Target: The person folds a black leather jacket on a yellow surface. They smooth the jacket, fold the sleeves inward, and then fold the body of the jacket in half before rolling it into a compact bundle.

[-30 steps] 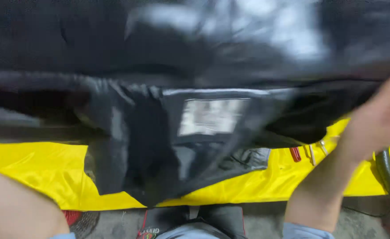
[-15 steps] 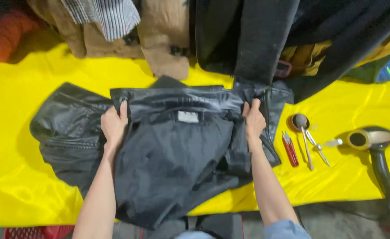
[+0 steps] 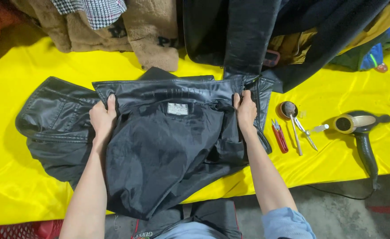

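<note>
A black jacket (image 3: 168,146) lies spread out, inside up, on a yellow cloth (image 3: 35,194) that covers the table. The person holds it with both hands, one at each end of the collar. The left hand (image 3: 102,118) is closed on the left end of the collar, with the thumb on top and the fingers tucked under the fold. The right hand (image 3: 245,110) is closed on the right end in the same way. The collar runs in a long line from left to right between the two hands, and a small white label (image 3: 177,109) sits about halfway along it. The rest of the jacket hangs down toward the person and goes over the near edge of the table. One sleeve (image 3: 49,119) sticks out to the left, past the left hand. Both hands are touching the jacket, so neither one is nearer. Just to the right of the right hand lie small red clippers (image 3: 279,135), and farther right is a black hair dryer (image 3: 359,132).
</note>
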